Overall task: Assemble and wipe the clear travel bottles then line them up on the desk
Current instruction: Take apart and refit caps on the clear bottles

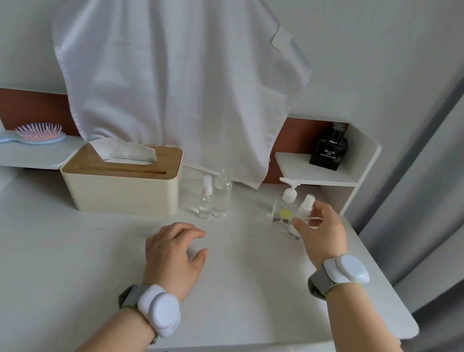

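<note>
Now right hand (pixel 323 235) grips a small clear spray bottle (pixel 300 219) beside the pump bottle (pixel 285 205). Left hand (pixel 175 253) rests loose on the tabletop (pixel 71 258), fingers relaxed, holding nothing.

Tissue box (pixel 120 180) left of bottles (pixel 214 197)

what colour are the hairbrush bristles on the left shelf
Pink, set in a light blue hairbrush; the head view shows it.
</note>
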